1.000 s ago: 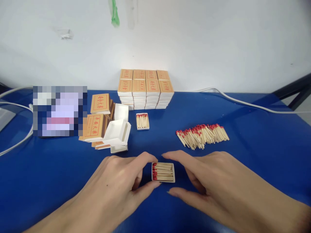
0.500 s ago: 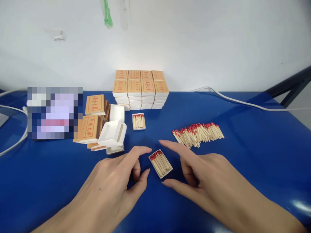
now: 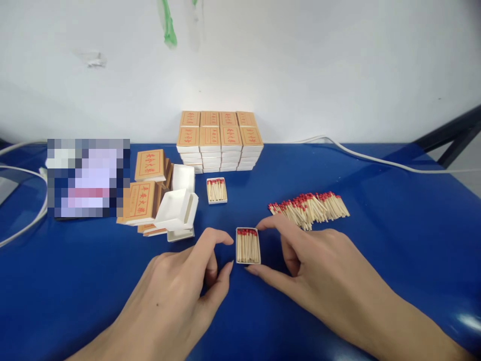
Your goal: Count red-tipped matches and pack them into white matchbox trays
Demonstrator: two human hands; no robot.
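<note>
A white matchbox tray (image 3: 248,262) full of red-tipped matches lies squarely on the blue table between my hands. My right hand (image 3: 315,260) holds this tray, with the index fingertip at its far right corner and the thumb at its near edge. To its left is my left hand (image 3: 188,281), empty, index finger and thumb apart, with a small gap to the tray. Beyond my hands sits a second tray of matches (image 3: 217,191). A heap of loose matches (image 3: 310,208) lies past my right hand, heads pointing mostly to the wall.
Stacked matchboxes (image 3: 220,138) stand against the white wall. At the left, matchbox sleeves (image 3: 141,200) and white empty trays (image 3: 175,208) lie piled, beside a blurred-out device (image 3: 88,178). White cables (image 3: 376,158) run along the table's back and left side.
The filled tray between my hands has turned from slanted to square. My right index finger and thumb have come in to its edges. The left hand has hardly moved.
</note>
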